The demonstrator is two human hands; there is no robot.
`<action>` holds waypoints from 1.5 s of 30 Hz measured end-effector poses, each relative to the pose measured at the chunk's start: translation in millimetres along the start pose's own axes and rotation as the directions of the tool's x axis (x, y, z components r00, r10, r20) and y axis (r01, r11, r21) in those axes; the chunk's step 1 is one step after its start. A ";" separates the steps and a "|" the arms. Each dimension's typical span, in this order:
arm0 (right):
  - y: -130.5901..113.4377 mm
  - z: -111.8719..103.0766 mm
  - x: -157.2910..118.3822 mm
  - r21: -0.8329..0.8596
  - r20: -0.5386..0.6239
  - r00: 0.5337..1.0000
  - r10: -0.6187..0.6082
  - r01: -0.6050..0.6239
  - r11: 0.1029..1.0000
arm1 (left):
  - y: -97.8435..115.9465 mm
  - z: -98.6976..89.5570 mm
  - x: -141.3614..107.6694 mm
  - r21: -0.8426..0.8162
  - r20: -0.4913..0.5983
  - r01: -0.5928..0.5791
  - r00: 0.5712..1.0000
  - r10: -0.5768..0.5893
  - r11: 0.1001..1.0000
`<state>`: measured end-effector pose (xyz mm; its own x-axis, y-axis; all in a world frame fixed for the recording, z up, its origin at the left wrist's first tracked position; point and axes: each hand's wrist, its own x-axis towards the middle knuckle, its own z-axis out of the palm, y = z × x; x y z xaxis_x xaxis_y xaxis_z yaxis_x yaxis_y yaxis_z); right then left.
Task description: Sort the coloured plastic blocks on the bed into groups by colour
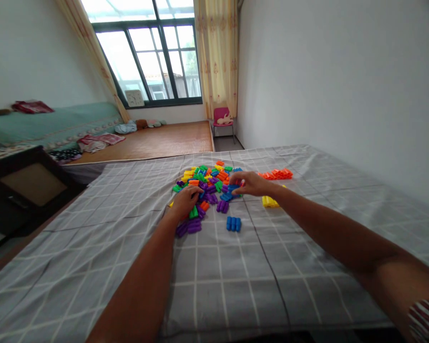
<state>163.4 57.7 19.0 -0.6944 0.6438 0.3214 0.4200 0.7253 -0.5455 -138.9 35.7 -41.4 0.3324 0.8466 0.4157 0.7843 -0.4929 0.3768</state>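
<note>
A mixed pile of plastic pieces (200,177) in purple, green, blue, orange and yellow lies on the grey checked cloth (214,276). My left hand (188,199) rests at the pile's left side, fingers curled over a blue piece. At the right side my right hand (248,184) has its fingers bent down around a blue piece (232,189). A blue group of pieces (233,224) lies apart, nearer to me. Beyond my right wrist is a row of orange pieces (277,174), and a yellow group (270,202) sits partly behind my right forearm.
Behind the cloth-covered surface is a low wooden platform (171,138) with fabric items on it. A dark cabinet (28,186) stands at the left. A pink chair (223,116) holding a soft toy is near the curtain. A white wall borders the right side.
</note>
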 end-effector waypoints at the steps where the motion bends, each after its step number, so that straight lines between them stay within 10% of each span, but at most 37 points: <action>1: 20.0 -15.7 -0.5 0.022 -0.060 0.994 0.092 -0.091 0.996 | 0.2 -0.5 -0.2 0.001 0.002 -0.001 1.000 0.001 1.000; 9: 158.9 -122.4 -70.4 -0.023 -0.601 0.601 0.527 -0.672 0.740 | -3.3 1.3 0.0 -0.010 -0.007 0.007 1.000 -0.008 1.000; 16: 213.6 -126.2 -167.2 -0.086 -0.581 0.385 0.717 -0.905 0.416 | -7.7 2.4 1.4 -0.002 0.002 -0.007 1.000 0.007 1.000; 27: 224.8 -117.9 -208.7 -0.116 -0.691 0.312 0.652 -0.938 0.326 | -4.4 0.0 1.1 -0.003 0.008 -0.006 1.000 0.006 1.000; 31: 207.2 -121.6 -184.0 -0.036 -0.733 0.288 0.617 -0.921 0.388 | -5.5 1.0 1.2 -0.003 -0.002 -0.007 1.000 0.007 1.000; 39: 160.0 -98.4 -31.0 -0.263 -0.512 0.683 0.521 -0.702 0.662 | -5.7 2.1 -0.3 0.000 -0.006 -0.001 1.000 0.001 1.000; 45: 181.9 -70.9 25.9 -0.436 -0.398 0.640 0.658 -0.762 0.478 | 1.4 0.2 -2.7 0.007 -0.009 0.018 1.000 -0.018 1.000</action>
<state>263.3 223.6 -17.1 0.0644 0.9859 0.1545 0.9851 -0.0380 -0.1679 -138.6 32.8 -42.2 0.3136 0.8532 0.4167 0.7937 -0.4764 0.3783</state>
